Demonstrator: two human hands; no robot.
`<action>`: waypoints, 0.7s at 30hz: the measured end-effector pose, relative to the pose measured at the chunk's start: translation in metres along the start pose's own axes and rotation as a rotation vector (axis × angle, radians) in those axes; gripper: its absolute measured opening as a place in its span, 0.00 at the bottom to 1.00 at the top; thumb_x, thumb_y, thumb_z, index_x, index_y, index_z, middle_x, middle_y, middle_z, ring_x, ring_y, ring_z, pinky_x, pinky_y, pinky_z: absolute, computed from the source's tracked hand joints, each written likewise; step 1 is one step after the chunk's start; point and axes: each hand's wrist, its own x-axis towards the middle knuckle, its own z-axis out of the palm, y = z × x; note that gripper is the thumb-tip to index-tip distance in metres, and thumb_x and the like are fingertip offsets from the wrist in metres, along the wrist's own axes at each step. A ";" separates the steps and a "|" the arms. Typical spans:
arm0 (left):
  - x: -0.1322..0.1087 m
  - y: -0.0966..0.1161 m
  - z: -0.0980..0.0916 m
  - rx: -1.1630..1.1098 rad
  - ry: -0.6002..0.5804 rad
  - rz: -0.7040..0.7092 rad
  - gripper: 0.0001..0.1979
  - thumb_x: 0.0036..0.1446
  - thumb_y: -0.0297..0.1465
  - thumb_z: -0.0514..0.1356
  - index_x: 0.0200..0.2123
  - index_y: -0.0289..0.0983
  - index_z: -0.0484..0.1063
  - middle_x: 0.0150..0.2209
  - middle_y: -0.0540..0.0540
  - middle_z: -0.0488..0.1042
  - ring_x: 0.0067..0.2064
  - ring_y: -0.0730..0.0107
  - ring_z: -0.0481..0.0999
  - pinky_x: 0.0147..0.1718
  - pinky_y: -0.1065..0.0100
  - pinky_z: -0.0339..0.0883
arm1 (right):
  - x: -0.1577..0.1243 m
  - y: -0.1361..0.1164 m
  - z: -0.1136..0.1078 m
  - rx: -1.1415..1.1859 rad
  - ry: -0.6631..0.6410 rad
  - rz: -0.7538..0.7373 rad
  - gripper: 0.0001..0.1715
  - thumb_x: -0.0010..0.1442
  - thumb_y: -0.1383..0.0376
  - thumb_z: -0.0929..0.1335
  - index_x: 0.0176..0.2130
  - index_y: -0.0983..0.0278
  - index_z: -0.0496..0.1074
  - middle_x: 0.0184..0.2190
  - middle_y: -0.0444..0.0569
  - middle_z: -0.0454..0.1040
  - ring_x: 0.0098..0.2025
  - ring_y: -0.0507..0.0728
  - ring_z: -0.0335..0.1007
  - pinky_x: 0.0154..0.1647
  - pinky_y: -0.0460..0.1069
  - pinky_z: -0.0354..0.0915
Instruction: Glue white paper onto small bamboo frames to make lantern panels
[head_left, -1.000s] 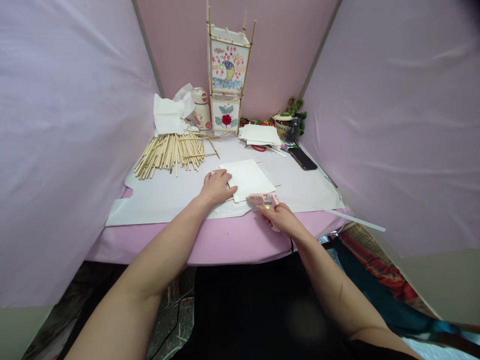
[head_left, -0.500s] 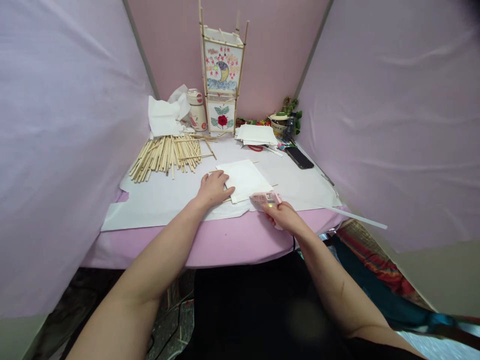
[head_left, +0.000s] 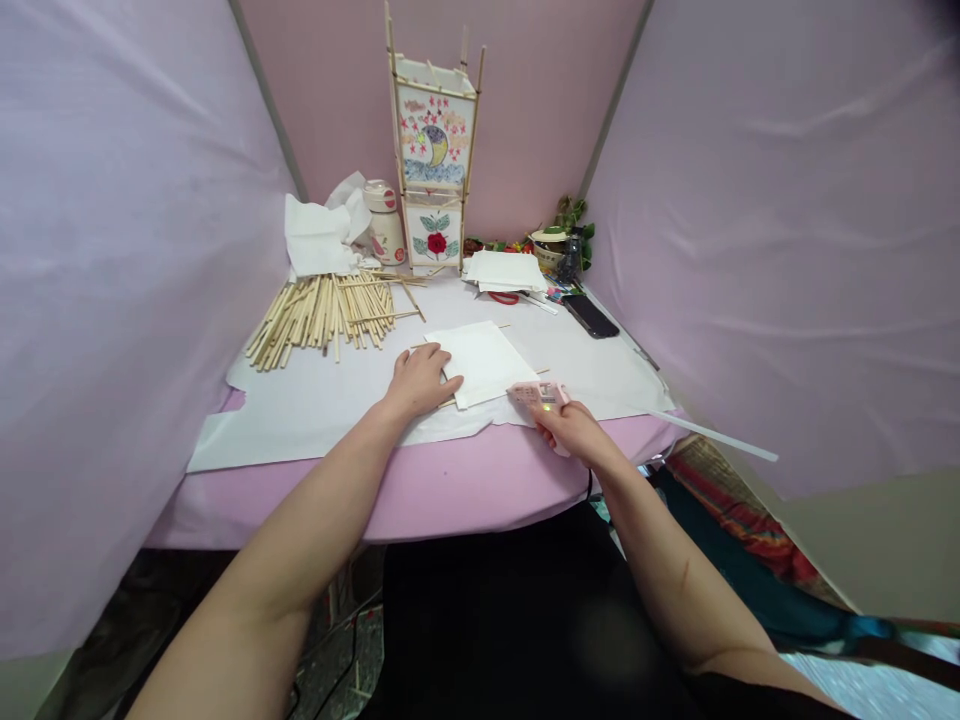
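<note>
A square sheet of white paper (head_left: 484, 362) lies near the table's front, with thin wooden sticks poking out from under its edges. My left hand (head_left: 421, 380) rests on the paper's left edge, fingers stretched and slightly apart, pressing it down. In my right hand (head_left: 571, 428) is a pink hot glue gun (head_left: 546, 396) with a small light glowing on its side. Its nozzle points left and meets or nearly meets the front edge of the paper, close to the right corner.
A pile of wooden sticks (head_left: 319, 318) lies left, beside a bottle (head_left: 385, 225). A stick-framed lantern with drawn panels (head_left: 435, 140) stands behind. Stacked white papers (head_left: 506, 271), red-handled scissors (head_left: 503, 298) and a phone (head_left: 591, 316) sit right. A long whitish rod (head_left: 720, 437) overhangs the right edge.
The glue gun's nozzle has slid a little to the right along the paper's front edge. My left hand stays on the paper. The whole view has shifted slightly.
</note>
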 end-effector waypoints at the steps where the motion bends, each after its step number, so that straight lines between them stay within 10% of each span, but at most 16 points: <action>1: 0.000 0.000 0.000 0.000 0.000 -0.001 0.24 0.58 0.46 0.53 0.54 0.40 0.68 0.62 0.40 0.62 0.64 0.53 0.59 0.63 0.48 0.46 | 0.000 0.001 0.000 -0.008 0.004 0.002 0.26 0.55 0.46 0.68 0.22 0.66 0.70 0.18 0.48 0.69 0.19 0.52 0.66 0.19 0.44 0.61; 21: 0.000 0.001 -0.002 -0.003 -0.001 0.000 0.25 0.58 0.45 0.53 0.54 0.38 0.68 0.62 0.39 0.63 0.63 0.53 0.59 0.62 0.47 0.47 | 0.005 0.006 -0.015 -0.072 0.107 0.045 0.27 0.56 0.48 0.67 0.20 0.66 0.69 0.17 0.49 0.71 0.17 0.51 0.64 0.18 0.44 0.60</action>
